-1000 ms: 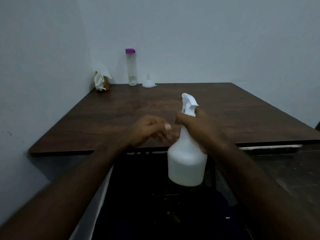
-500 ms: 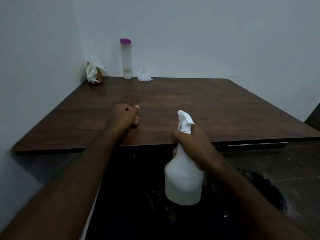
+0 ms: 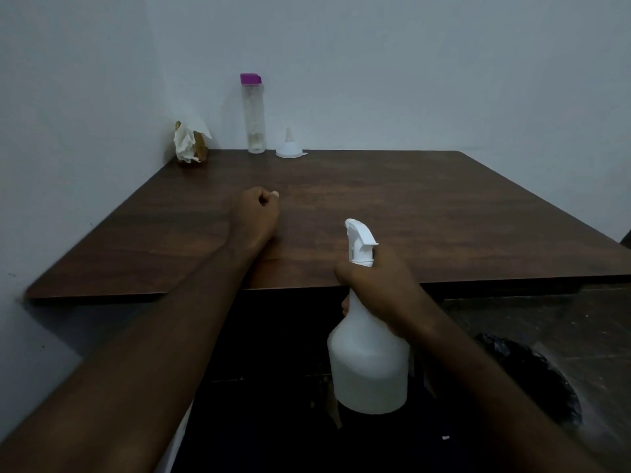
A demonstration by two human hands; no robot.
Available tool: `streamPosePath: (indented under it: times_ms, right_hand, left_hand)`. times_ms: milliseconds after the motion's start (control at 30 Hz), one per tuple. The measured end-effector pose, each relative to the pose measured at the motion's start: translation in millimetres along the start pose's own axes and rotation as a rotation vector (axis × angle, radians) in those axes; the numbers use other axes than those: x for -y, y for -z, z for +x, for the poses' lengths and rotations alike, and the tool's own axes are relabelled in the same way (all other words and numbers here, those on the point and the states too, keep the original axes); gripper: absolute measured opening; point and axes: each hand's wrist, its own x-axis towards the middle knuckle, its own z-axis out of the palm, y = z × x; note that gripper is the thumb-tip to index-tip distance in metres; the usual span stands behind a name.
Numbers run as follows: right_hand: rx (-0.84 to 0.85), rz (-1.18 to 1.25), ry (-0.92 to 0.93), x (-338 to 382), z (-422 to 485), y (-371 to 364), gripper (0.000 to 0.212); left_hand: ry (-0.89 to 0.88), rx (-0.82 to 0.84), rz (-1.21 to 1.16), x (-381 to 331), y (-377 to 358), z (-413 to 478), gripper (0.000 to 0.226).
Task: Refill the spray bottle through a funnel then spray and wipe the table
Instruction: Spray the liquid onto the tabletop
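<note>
My right hand (image 3: 382, 295) grips the neck of a white spray bottle (image 3: 368, 367), held upright in the air just in front of the table's near edge, its trigger head (image 3: 360, 240) pointing away from me. My left hand (image 3: 256, 215) rests as a closed fist on the dark wooden table (image 3: 409, 213), holding nothing that I can see. At the table's far edge by the wall stand a clear water bottle with a purple cap (image 3: 253, 114) and, to its right, a white funnel (image 3: 289, 146) set mouth down. A crumpled white tissue (image 3: 187, 141) sits in the far left corner.
Walls close the table in at the back and on the left. A brown object (image 3: 201, 148) stands behind the tissue. On the floor at the lower right lies a dark round thing like a bin (image 3: 532, 377).
My left hand left the spray bottle and moved forward onto the table as a fist. My right hand lowered the bottle slightly toward me. The view has shifted closer to the table.
</note>
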Motion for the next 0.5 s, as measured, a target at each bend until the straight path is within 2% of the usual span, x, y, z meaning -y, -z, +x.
streamPosePath:
  times_ms: [167, 333, 500]
  right_hand:
    - [-0.016, -0.069, 0.032, 0.4, 1.1, -1.5, 0.015]
    - [-0.015, -0.067, 0.024, 3.8, 3.0, -6.0, 0.03]
    - [-0.048, -0.088, 0.039, 5.9, 2.6, -10.3, 0.018]
  left_hand:
    - [-0.035, 0.016, 0.083, -2.1, -2.9, -2.7, 0.023]
    - [0.032, 0.043, -0.071, 6.7, 0.8, -4.0, 0.026]
    - [-0.034, 0.116, -0.027, 4.4, -0.2, -6.8, 0.023]
